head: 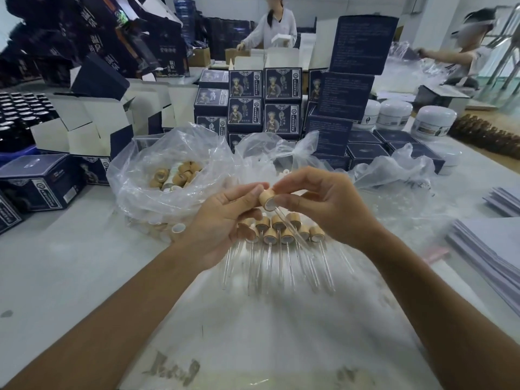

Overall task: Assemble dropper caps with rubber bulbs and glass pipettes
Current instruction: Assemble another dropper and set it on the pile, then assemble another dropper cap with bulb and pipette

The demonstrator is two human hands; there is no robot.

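Both hands meet above the middle of the desk, working on one cap. The left hand pinches the cap between thumb and fingers; the right hand holds it from the other side, its grip closed on the cap's rim and the top of the pipette. The glass tube slants down and toward the near right from the cap's white underside.

The step in hand looks like seating the pipette in the cap, or checking the fit just after. Whether the bulb is already in place cannot be told; the fingers hide the cap's top.

Just below the hands lies a row of finished droppers, caps far, glass tips near, on a plastic sheet. To the far left, an open bag holds loose caps.

Next, the piece probably needs a firm push home, then laying beside the row with its glass parallel to the others. The glass is thin, so pressure should run along its length, not across.
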